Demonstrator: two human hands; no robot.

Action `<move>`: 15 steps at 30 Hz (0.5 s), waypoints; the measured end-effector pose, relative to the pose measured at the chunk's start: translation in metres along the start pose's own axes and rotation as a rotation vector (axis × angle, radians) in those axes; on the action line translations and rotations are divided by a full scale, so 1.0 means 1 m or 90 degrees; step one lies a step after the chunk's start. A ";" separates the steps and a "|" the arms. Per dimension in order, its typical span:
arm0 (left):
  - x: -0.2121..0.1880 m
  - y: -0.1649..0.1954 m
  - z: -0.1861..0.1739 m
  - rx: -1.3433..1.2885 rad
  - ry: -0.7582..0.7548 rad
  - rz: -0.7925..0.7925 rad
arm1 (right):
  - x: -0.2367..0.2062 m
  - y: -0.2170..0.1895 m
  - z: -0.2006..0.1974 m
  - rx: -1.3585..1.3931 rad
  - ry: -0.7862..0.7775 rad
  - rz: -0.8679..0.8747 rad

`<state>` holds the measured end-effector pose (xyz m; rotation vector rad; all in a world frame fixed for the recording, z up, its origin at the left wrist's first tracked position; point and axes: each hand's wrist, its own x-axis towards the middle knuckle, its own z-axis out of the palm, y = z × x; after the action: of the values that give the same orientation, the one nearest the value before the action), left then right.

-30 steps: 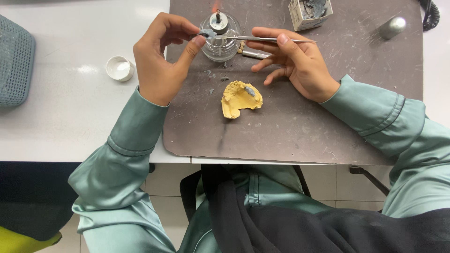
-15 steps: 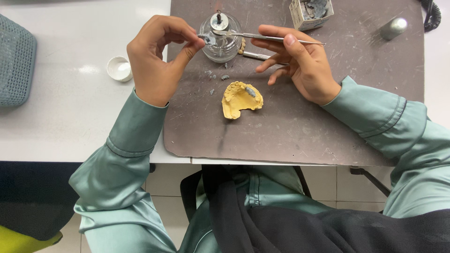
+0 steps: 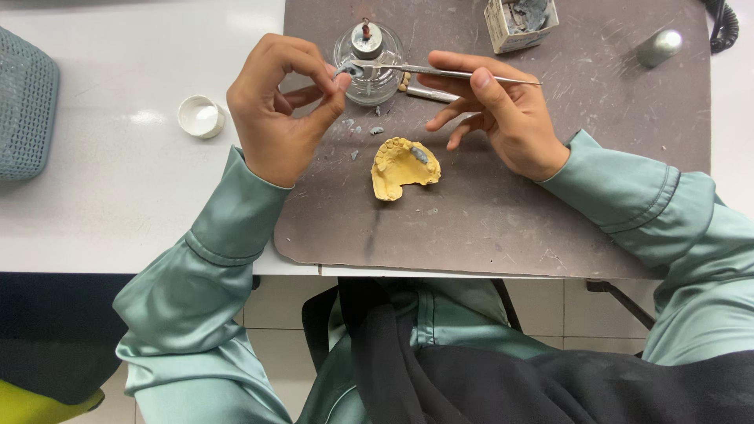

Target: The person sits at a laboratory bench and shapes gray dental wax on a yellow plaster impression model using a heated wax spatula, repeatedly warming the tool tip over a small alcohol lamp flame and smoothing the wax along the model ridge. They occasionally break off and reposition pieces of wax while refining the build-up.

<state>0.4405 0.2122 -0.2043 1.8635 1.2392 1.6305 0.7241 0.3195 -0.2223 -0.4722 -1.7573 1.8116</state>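
Observation:
My left hand (image 3: 281, 110) pinches a small grey-blue lump of wax (image 3: 343, 70) between thumb and forefinger, just left of a glass spirit burner (image 3: 369, 67). My right hand (image 3: 495, 114) holds a thin metal carving tool (image 3: 440, 72) level, its tip touching the wax lump in front of the burner. A yellow plaster dental cast (image 3: 400, 167) with a grey wax patch lies on the dark mat (image 3: 503, 212) below and between both hands.
A small white cap (image 3: 199, 116) sits on the white table to the left. A grey mesh object (image 3: 27, 106) lies at the far left edge. At the back of the mat stand a small box of grey wax (image 3: 520, 22) and a silver metal cap (image 3: 658, 47). Wax crumbs dot the mat.
Both hands stayed near the burner; the tool's tip has shifted slightly against the wax lump in my left fingers. The cast has not moved.

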 end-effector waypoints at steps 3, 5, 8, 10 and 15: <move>-0.002 0.000 0.003 -0.024 0.017 -0.017 | -0.002 -0.003 0.003 -0.026 0.001 -0.014; -0.004 -0.001 0.006 -0.068 0.034 -0.033 | -0.004 -0.004 0.007 -0.057 -0.003 -0.028; -0.006 0.000 0.008 -0.075 0.054 -0.040 | -0.007 -0.007 0.011 -0.078 -0.030 -0.046; -0.007 0.001 0.009 -0.073 0.066 -0.047 | -0.008 -0.008 0.014 -0.077 -0.041 -0.048; -0.008 0.004 0.012 -0.075 0.074 -0.042 | -0.008 -0.010 0.017 -0.060 -0.049 -0.034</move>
<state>0.4539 0.2065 -0.2094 1.6613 1.2086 1.7580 0.7215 0.3003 -0.2122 -0.3934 -1.8963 1.7361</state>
